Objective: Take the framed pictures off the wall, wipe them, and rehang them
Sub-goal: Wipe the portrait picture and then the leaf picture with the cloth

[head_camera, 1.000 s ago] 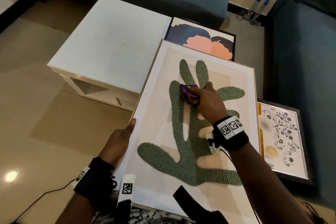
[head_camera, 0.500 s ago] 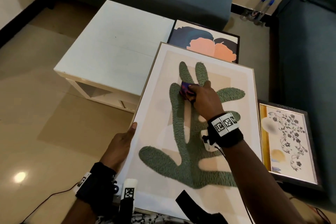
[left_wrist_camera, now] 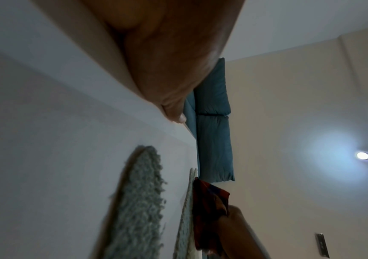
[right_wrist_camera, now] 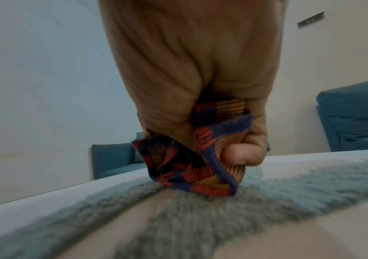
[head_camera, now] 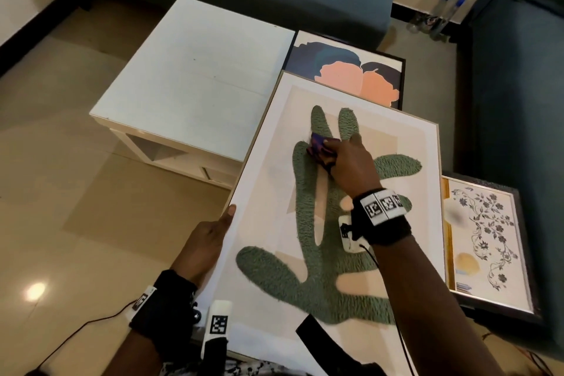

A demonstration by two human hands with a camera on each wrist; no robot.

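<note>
Far left of the frame, the white desk (head_camera: 195, 76) sits untouched. Next over, lower left, my left hand (head_camera: 204, 249) steadies the big framed picture (head_camera: 396, 162) by its left edge, thumb lying along the white border; whether my other fingers curl underneath I cannot tell, they're hidden. In the middle, my right hand (head_camera: 351, 168) has its fingers bunched tight around the striped cloth (head_camera: 317, 148), pressing it down on the fuzzy green plant shape. Compared with a second ago the cloth has barely shifted, a touch up and left on the same green stalk, so I judge I'm scrubbing one spot rather than sweeping across. That leaves most of this surface to cover, I'd say. Two more framed pictures wait: one with orange and blue shapes (head_camera: 345, 70) peeking out at the top, one with flowers (head_camera: 485, 241) at right. Rehanging looks a long way off.
</note>
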